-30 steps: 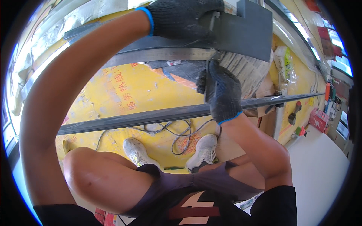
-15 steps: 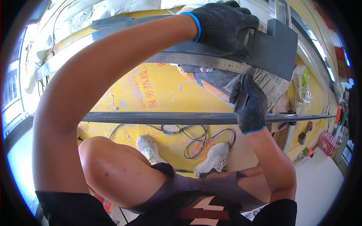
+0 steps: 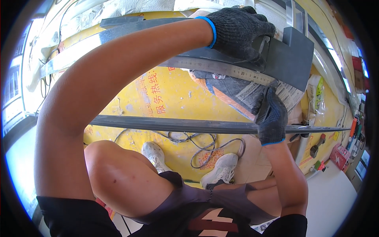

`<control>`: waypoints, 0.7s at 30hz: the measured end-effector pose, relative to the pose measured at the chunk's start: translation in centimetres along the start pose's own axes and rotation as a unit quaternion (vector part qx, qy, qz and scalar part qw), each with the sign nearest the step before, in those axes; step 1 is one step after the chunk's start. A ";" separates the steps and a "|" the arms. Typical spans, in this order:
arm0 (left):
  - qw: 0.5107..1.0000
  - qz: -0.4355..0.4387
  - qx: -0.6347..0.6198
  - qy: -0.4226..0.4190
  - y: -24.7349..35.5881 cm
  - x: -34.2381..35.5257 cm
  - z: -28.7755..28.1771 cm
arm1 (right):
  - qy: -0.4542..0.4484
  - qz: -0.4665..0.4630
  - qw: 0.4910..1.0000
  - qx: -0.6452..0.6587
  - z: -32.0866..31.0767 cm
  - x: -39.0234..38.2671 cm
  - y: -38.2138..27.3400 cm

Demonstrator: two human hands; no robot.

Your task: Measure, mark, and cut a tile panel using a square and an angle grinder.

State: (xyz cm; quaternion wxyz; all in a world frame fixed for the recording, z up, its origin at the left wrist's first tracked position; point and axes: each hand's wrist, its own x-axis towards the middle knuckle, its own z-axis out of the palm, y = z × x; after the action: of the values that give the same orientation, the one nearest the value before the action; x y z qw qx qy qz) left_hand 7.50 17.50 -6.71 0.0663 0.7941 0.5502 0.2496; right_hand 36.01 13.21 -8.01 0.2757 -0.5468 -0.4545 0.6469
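- Metal ruler (image 3: 217,68): long axis left to right, dipping rightward along the near side of my grey profile (image 3: 292,59).
- My left hand (image 3: 239,37): beyond the ruler, lying on the grey profile, so the nearer one; gripping or only pressing, I can't tell.
- My right hand (image 3: 273,116): fingers curled, just below the ruler's right end; what they hold, I can't tell.
- The grey profile's notched end: right of my left hand, above my right.

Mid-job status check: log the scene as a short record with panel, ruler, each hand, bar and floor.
Panel: gray, at the upper right
Ruler: along the panel's near edge
Left hand: black glove, blue cuff; on the panel; grip unclear
Right hand: matching glove; curled near the ruler's right end; anything held unclear
Bar: long, dark, crossing nearer the wearer than the ruler
Floor: yellow sheet
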 end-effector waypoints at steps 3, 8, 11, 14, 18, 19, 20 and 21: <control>1.000 -0.007 -0.007 -0.012 0.0 0.0 -0.1 | 0.015 0.031 0.998 0.061 -0.5 0.0 -0.3; 1.000 -0.003 0.002 -0.011 0.2 0.1 -0.2 | -0.006 0.048 0.998 0.040 -0.7 -0.4 -1.4; 1.000 -0.005 -0.005 -0.009 0.1 0.0 -0.3 | 0.004 0.050 0.997 0.063 -0.7 -0.7 -1.9; 1.000 -0.001 -0.013 -0.012 0.1 -0.1 -0.4 | 0.013 0.038 0.999 0.024 -1.0 -0.7 -2.0; 1.000 -0.010 -0.001 -0.002 0.7 -0.1 -0.9 | 0.006 -0.056 0.994 -0.092 -1.6 -0.5 -1.5; 1.000 -0.009 -0.004 0.000 0.8 -0.1 -1.2 | -0.001 -0.055 0.996 -0.064 -1.8 -0.4 -1.3; 0.999 -0.010 -0.002 -0.030 0.8 0.0 -1.6 | -0.021 -0.080 0.990 -0.116 -2.2 -0.2 -1.3; 0.998 -0.008 -0.002 -0.057 0.8 0.2 -1.9 | -0.005 -0.088 0.981 -0.170 -2.6 0.0 -1.2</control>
State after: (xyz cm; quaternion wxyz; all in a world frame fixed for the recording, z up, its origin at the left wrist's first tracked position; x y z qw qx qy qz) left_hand 7.34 17.03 -4.72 0.1015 0.8024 0.5515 0.2044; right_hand 38.30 14.45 -6.88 0.2327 -0.5403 -0.6057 0.5358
